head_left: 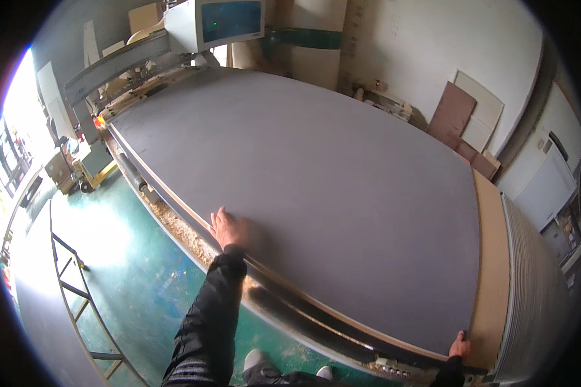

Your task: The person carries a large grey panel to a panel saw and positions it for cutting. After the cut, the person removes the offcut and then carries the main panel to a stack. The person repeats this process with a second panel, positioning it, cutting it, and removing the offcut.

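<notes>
A large flat grey board (pixel 342 180) lies across the bed of a panel-cutting machine in front of me. On its near long edge, left of the middle, rests my left hand (pixel 227 230), fingers spread flat on the surface. My right hand (pixel 459 346) is at the board's near right corner, its fingers bent around the edge; part of it is hidden by the dark sleeve. Beyond the board's right end, a strip of light brown board (pixel 492 258) shows beneath it.
Sawdust and chips (pixel 181 227) line the machine's near rail. Its gantry (pixel 119 64) with a boxy head (pixel 223 22) stands at the far left. A stack of sheets (pixel 529 277) is at the right. A black metal frame (pixel 77 290) stands at the left on the green floor (pixel 148 284).
</notes>
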A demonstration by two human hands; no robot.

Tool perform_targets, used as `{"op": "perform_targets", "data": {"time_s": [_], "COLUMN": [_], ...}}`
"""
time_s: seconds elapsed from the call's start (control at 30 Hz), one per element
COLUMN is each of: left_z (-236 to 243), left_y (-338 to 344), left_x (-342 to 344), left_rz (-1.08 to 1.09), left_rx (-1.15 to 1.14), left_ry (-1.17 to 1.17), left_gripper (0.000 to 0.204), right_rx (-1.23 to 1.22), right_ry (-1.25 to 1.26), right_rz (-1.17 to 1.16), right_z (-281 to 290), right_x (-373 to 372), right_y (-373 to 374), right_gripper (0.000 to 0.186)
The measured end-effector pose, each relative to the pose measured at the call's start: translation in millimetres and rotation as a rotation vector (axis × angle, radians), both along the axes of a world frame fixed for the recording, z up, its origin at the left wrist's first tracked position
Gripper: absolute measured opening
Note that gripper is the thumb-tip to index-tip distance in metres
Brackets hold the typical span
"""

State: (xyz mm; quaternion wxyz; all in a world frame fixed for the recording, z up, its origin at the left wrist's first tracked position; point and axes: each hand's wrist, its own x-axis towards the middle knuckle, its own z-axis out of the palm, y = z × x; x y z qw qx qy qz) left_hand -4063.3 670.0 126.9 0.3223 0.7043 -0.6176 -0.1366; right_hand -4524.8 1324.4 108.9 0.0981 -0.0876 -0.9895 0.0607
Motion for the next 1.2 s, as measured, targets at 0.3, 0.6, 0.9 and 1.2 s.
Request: {"op": "perform_targets", "data": {"time_s": [0.3, 0.6, 0.9, 1.2], "left_z": [-0.4, -2.9, -0.5, -19.5], "left_y": [3.2, -7.7, -44.0, -62.7], "left_x": [-0.3, 10.6, 33.6, 43.8], "left_rz": [-0.019, -0.046, -0.046, -0.032], "left_rx": [-0.015, -0.052, -0.023, -0.298], "left_ry": [-0.004, 0.000, 0.040, 0.098], "left_gripper": [0.063, 0.058, 0.060, 0.057], "right_rx": [0.041, -0.041, -0.002, -0.175], "right_ry": [-0.024, -0.072, -0.076, -0.061], "right_rz": [0.004, 0.025, -0.026, 0.194], "right_z": [-35.3, -13.4, 24.3, 9.7], "right_x": [-56.1, -32.2, 28.1, 50.0], "right_y": [49.5, 33.9, -48.2, -42.6], "right_gripper": [0.071, 0.075, 0.073, 0.076]}}
